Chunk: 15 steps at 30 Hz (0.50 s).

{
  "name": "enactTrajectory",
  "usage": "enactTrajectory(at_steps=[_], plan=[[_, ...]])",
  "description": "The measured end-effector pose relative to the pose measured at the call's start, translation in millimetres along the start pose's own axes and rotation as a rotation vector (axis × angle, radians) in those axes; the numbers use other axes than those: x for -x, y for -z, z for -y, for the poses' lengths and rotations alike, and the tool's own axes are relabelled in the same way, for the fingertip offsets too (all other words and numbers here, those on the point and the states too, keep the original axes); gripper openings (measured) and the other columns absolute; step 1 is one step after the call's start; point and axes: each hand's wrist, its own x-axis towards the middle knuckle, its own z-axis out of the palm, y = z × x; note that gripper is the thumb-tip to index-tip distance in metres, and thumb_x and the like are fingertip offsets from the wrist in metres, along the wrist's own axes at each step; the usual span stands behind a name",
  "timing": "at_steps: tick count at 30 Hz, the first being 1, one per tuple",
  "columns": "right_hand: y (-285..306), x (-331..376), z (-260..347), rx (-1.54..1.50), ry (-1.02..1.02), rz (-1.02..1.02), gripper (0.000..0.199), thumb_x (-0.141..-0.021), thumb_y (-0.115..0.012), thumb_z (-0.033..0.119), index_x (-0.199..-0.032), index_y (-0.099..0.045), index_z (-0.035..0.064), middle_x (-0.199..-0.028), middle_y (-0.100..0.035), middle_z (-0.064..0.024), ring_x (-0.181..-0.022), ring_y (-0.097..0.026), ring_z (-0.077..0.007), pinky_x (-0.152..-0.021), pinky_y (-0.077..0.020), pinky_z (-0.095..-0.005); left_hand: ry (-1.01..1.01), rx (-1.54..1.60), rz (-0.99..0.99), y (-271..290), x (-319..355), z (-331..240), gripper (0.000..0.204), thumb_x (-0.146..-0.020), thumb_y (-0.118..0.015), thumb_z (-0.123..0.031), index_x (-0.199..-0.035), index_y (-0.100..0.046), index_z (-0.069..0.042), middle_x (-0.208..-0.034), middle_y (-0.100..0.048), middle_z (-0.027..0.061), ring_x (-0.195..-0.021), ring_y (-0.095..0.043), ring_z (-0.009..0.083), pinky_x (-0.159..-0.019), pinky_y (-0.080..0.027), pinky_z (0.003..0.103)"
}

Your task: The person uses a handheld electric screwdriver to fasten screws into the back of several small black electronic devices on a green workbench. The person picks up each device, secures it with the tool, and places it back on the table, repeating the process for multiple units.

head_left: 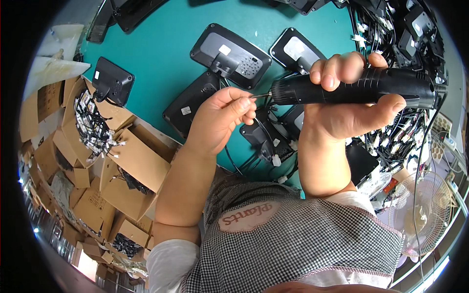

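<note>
Right hand (356, 105) gripping black electric screwdriver (361, 87) level over teal bench (161, 53); left hand (222, 117) pinching its bit tip (259, 95), probably seating a screw; next, steady alignment

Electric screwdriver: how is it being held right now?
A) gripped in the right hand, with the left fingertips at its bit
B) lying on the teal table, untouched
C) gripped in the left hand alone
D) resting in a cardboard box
A: the right hand wraps around the black electric screwdriver, held roughly level above the teal table, while the left hand pinches at the tip of its bit.
</note>
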Motion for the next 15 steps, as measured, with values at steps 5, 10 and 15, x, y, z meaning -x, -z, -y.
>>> enactTrajectory(at_steps=[5, 10, 15], plan=[[3, -2, 4, 0.018, 0.023, 0.025, 0.062, -0.082, -0.044, 0.064, -0.115, -0.045, 0.0116, -0.078, -0.054, -0.0086, -0.058, -0.054, -0.0213, -0.054, -0.0474, -0.0375, -0.012, 0.094, -0.001, 1, -3, 1, 0.016, -0.091, -0.047, -0.011, -0.097, -0.057, 0.0, -0.083, -0.057, 0.0049, -0.073, -0.052, 0.0133, -0.065, -0.043, 0.027], [2, -5, 7, -0.01, 0.026, 0.028, 0.061, -0.083, -0.043, 0.063, -0.117, -0.045, 0.0118, -0.079, -0.054, -0.0087, -0.059, -0.053, -0.0209, -0.054, -0.0467, -0.0369, 0.019, 0.038, -0.014, -5, -2, -6, 0.017, -0.092, -0.046, -0.012, -0.099, -0.056, 0.0, -0.087, -0.06, 0.0064, -0.076, -0.055, 0.0134, -0.064, -0.044, 0.025], [5, -6, 8, -0.008, 0.034, 0.036, 0.06, -0.084, -0.044, 0.061, -0.117, -0.046, 0.0115, -0.079, -0.054, -0.0087, -0.059, -0.053, -0.0209, -0.054, -0.0464, -0.0368, 0.01, 0.016, -0.091, -11, -1, -9, 0.016, -0.093, -0.045, -0.016, -0.099, -0.054, -0.004, -0.091, -0.064, 0.0084, -0.08, -0.063, 0.0162, -0.06, -0.046, 0.024]])
